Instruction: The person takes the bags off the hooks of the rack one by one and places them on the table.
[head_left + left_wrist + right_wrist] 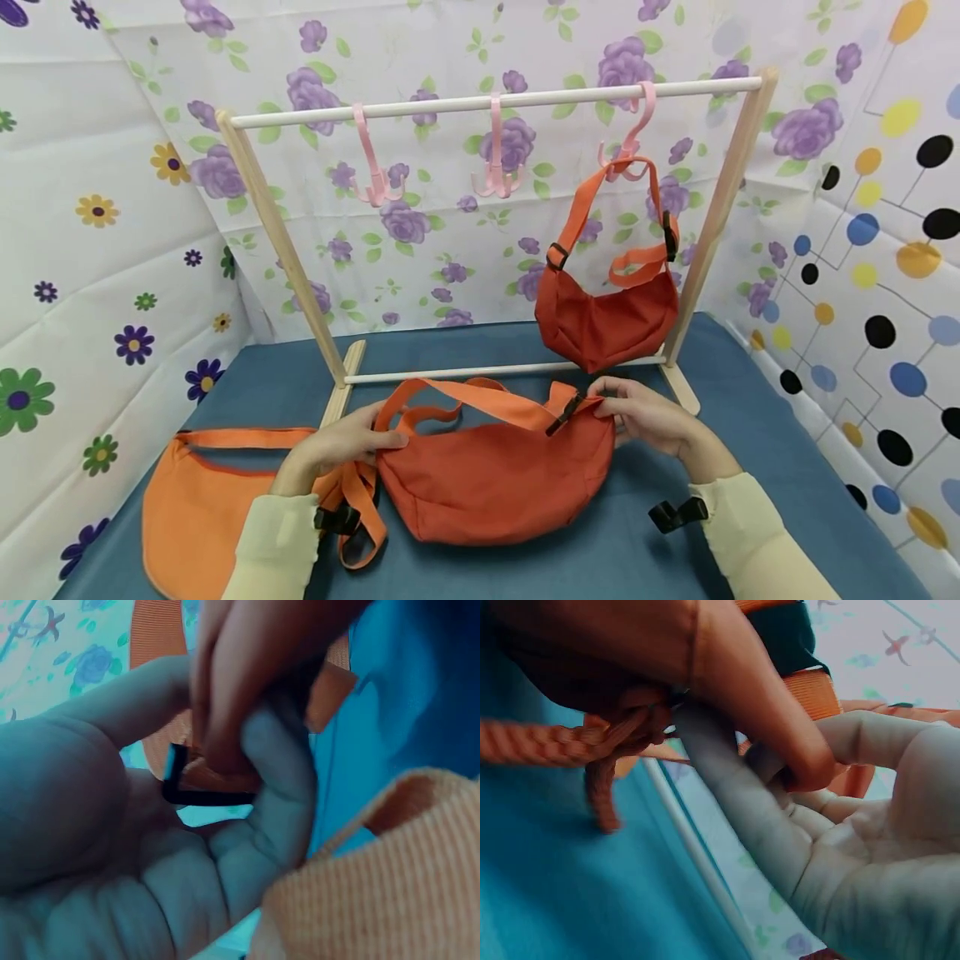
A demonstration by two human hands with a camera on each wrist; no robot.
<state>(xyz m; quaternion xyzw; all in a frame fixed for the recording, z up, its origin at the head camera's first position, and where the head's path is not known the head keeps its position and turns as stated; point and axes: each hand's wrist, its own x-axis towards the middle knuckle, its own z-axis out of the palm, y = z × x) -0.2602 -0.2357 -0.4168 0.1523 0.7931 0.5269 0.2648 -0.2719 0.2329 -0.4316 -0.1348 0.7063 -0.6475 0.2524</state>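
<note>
A red-orange shoulder bag (495,483) with an orange strap (480,397) is held between both hands above the blue cloth. My left hand (348,437) pinches its left upper corner, thumb on the front. At the opposite corner, beside a black buckle (566,412), my right hand (641,412) pinches the fabric. The left wrist view shows the thumb and fingers closed on bag fabric (225,690) by a black strap ring (210,797). In the right wrist view, fabric (772,697) lies between thumb and fingers, with a braided cord (547,742) hanging alongside.
A wooden rack (281,242) carries pink hooks (495,158) on its top bar. A similar red bag (607,321) hangs from the right hook. On the left, a light orange bag (202,508) lies on the blue cloth (600,550), partly under my left forearm. Patterned sheets surround the table.
</note>
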